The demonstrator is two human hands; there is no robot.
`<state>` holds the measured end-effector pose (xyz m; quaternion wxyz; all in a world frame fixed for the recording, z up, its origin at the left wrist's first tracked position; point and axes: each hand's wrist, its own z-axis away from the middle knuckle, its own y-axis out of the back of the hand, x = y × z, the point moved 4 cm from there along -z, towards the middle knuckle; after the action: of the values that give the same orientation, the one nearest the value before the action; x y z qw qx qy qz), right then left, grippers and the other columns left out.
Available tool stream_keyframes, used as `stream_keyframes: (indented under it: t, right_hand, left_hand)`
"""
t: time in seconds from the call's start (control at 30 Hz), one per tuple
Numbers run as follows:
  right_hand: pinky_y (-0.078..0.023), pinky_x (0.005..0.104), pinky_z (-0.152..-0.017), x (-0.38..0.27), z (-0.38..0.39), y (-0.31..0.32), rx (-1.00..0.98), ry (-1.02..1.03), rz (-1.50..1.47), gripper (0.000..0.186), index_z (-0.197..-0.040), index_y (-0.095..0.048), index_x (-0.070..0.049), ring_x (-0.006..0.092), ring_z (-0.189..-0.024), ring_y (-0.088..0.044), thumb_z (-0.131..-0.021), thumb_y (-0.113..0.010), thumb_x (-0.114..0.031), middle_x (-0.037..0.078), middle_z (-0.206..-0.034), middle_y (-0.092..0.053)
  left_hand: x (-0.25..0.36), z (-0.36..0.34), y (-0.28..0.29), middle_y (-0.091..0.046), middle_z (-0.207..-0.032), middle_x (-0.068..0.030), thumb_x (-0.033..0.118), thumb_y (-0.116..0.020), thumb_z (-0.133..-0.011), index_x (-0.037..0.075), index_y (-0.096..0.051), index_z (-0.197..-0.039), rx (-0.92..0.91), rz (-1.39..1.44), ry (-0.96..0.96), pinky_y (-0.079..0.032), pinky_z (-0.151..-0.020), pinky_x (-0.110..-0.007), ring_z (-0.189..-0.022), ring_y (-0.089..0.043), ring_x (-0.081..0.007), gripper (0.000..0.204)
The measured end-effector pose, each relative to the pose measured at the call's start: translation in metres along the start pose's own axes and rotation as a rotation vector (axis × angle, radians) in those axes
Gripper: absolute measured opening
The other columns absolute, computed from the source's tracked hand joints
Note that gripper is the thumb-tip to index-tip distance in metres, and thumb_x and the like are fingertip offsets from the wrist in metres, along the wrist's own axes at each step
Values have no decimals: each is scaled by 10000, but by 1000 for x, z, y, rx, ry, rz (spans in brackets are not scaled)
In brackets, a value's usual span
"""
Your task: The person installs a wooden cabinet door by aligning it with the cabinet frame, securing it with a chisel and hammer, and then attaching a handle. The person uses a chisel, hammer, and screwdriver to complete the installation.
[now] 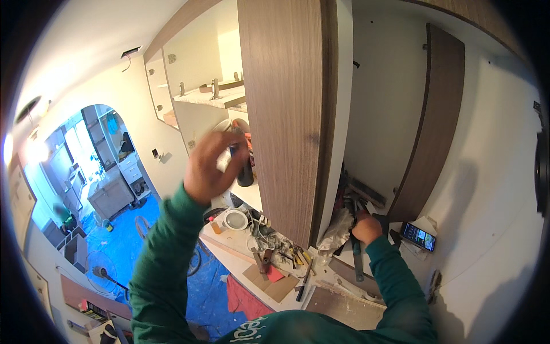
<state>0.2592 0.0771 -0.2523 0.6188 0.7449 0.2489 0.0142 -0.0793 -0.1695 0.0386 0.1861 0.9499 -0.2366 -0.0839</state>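
A person in a green top is standing at a cluttered cabinet, working with 2 bare hands. The right hand (366,227) is reaching in low among tools, its fingers bending over the upper end of a long dark bar (358,261); I am not managing to tell whether it is gripping. The bar is slanting down toward the surface (240,261), looking stiff, sturdy and fairly light; its narrow middle is offering the best hold. The left hand (213,166) is blurring, its fingers curling half open in front of a dark cylinder (246,175) on a shelf; whether it is holding anything is unclear.

A tall wood-grain panel (281,114) is rising between the 2 hands, blocking sideways reach. A crumpled clear plastic bag (339,229) is crowding the right hand's left side, looking soft and slippery. A lit phone (418,236), likely fragile, is lying to its right. Loose hand tools (301,258), cardboard (264,283) and a round white fixture (235,219) are littering the surface.
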Motion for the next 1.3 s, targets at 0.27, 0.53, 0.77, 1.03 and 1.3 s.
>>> stream_keyframes:
  t: [0.27,0.53,0.77,1.03,1.3]
  right_hand:
    - [-568,473,-908,-33,18,1,-20,17,12,483,-1209,-633,-26,414,-1041,-683,-778,-734,-220,256,-1244,-642]
    - [-581,488,-903,-27,40,5,142,73,16,542,-1296,-558,-6,479,-1062,-652,-797,-696,-167,305,-1390,-499]
    - [-553,516,-868,-21,61,43,332,119,-276,393,-1244,-569,-28,471,-1059,-614,-861,-650,-55,224,-1215,-542]
    - [-543,438,-805,20,95,40,687,39,-461,313,-1210,-607,-31,363,-1039,-614,-900,-649,-31,174,-1173,-565]
    - [-516,338,-719,35,116,34,671,-78,-654,272,-1199,-617,-17,263,-942,-606,-928,-630,-30,155,-1159,-561]
  left_hand:
    - [-11,-224,25,-644,-1285,-191,349,-750,-908,47,-595,-1329,242,-264,-465,-479,-1044,-465,-1243,-594,-361,540]
    - [18,-273,-11,-569,-1337,-212,251,-682,-885,36,-607,-1308,96,-130,-108,-427,-1096,-475,-1294,-506,-388,480]
    - [10,-275,-25,-564,-1350,-198,206,-672,-861,54,-617,-1301,198,-41,-177,-392,-1128,-462,-1305,-486,-384,469]
    - [9,-283,-35,-642,-1218,-187,181,-637,-843,40,-679,-1167,321,-56,-176,-417,-1084,-476,-1239,-529,-387,356]
    - [5,-283,-42,-650,-1193,-179,193,-640,-827,34,-690,-1128,396,-33,-129,-433,-1064,-461,-1211,-552,-369,344]
